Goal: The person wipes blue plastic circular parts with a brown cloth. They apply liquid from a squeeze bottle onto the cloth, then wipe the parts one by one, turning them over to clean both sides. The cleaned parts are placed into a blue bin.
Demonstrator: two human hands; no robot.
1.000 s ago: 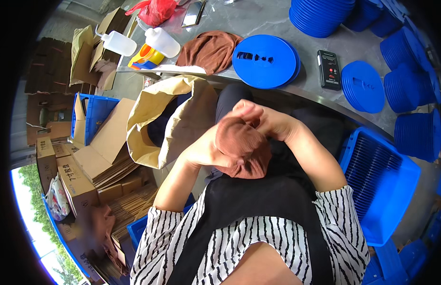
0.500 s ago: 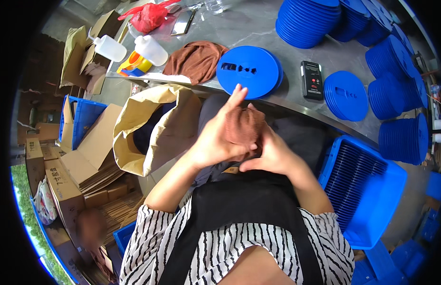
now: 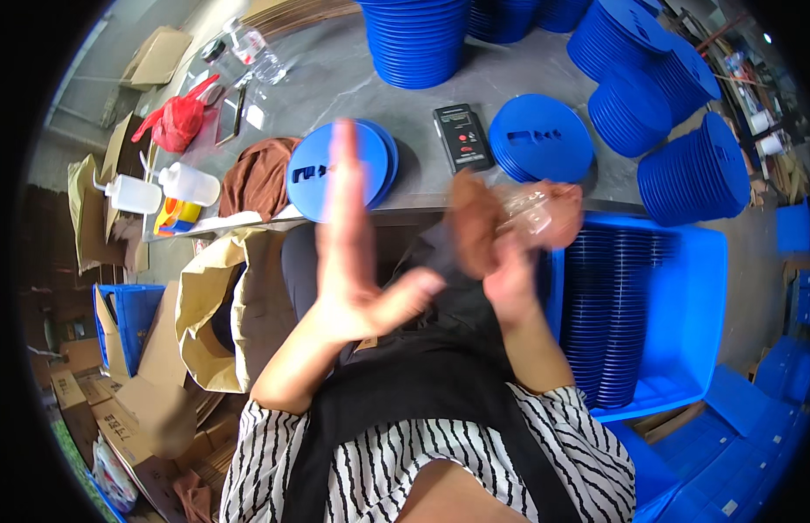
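Note:
My left hand [image 3: 351, 279] is raised with its fingers stretched out and nothing in it, smeared by motion in front of a round blue plastic disc [image 3: 322, 187] with cut-outs. Bunched brown cloth [image 3: 476, 222] is gripped in my right hand [image 3: 515, 283], held above my lap near the table edge. A shiny, clear patch shows on or beside the cloth, too blurred to name. Another low stack of blue discs [image 3: 544, 139] lies just beyond the right hand. Left of that stack lies a black hand-held device [image 3: 463, 138] with red buttons.
Tall stacks of blue discs [image 3: 418, 44] fill the table's back and right. A blue crate [image 3: 684, 314] of upright dark discs stands at my right. Left are a brown cloth [image 3: 252, 179], white squeeze bottles [image 3: 191, 185], a red bag [image 3: 180, 122] and an open paper sack [image 3: 191, 322].
My hands have come apart: the left has let go of the bunched cloth, and the right has carried it rightward. The whole view has swung to the right.

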